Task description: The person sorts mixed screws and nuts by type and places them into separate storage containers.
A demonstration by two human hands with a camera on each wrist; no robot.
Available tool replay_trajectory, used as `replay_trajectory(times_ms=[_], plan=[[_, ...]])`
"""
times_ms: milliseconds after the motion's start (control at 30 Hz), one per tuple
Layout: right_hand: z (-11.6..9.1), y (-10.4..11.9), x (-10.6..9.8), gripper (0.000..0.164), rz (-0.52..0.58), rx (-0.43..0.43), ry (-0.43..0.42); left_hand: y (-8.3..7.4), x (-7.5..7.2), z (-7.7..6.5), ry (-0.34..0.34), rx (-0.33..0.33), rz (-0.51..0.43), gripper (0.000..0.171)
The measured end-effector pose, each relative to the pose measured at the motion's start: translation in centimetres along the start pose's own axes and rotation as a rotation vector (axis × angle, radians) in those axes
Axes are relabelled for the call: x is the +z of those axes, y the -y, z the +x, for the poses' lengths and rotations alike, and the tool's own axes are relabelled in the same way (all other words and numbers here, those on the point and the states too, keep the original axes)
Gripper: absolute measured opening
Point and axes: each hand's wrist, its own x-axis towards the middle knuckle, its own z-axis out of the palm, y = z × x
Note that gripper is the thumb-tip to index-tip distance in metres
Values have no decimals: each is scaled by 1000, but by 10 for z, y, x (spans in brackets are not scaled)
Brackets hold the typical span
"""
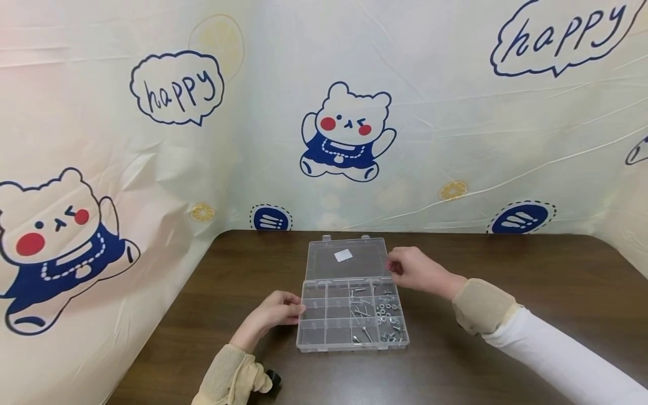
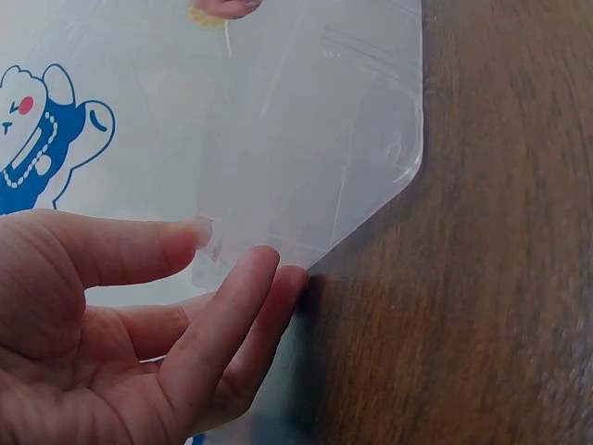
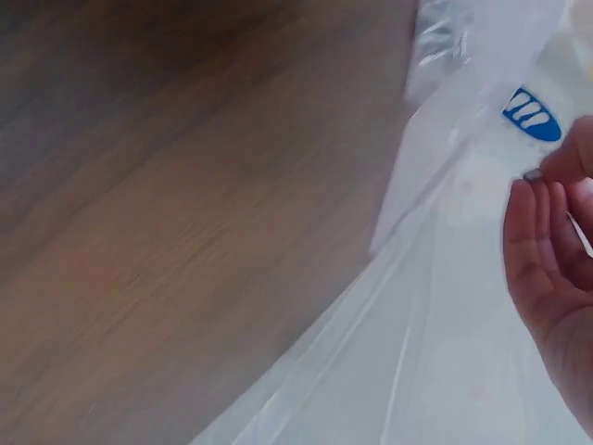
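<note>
A clear plastic compartment box (image 1: pixel 312 337) lies on the table with its lid (image 1: pixel 324 261) folded back behind it. Screws (image 1: pixel 361 312) lie in its third column, nuts (image 1: pixel 383 308) and small hardware in the rightmost one. My left hand (image 1: pixel 275 311) is at the box's left side; in the left wrist view, its fairly straight thumb and fingers (image 2: pixel 246 287) reach the clear wall (image 2: pixel 296 139). Beside the lid's right edge, my right hand (image 1: pixel 412 266) is raised. Between its thumb and fingertips it pinches a small metal piece (image 3: pixel 533 174), mostly hidden.
The box stands on a dark brown wooden table (image 1: pixel 471 360). Behind and beside it hangs a pale curtain (image 1: pixel 430 112) printed with bears and lettering. A small black object (image 1: pixel 274 381) shows beside the left sleeve cuff. A white label (image 1: pixel 343 256) sits on the lid.
</note>
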Motion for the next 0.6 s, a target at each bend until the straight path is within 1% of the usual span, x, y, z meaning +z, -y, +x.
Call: replay_trajectory(times_ms=[167, 267, 400, 500, 600], plan=[[11, 15, 6, 13, 58, -21, -63, 0, 0, 0, 9, 4, 1, 31], [18, 22, 11, 13, 87, -31, -64, -1, 0, -1, 8, 3, 1, 31], [24, 27, 18, 12, 118, -41, -16, -1, 0, -1, 7, 3, -3, 30], [27, 30, 22, 12, 142, -46, 43, 0, 0, 0, 8, 2, -5, 30], [28, 33, 22, 15, 143, -66, 106, 0, 0, -1, 4, -1, -7, 30]])
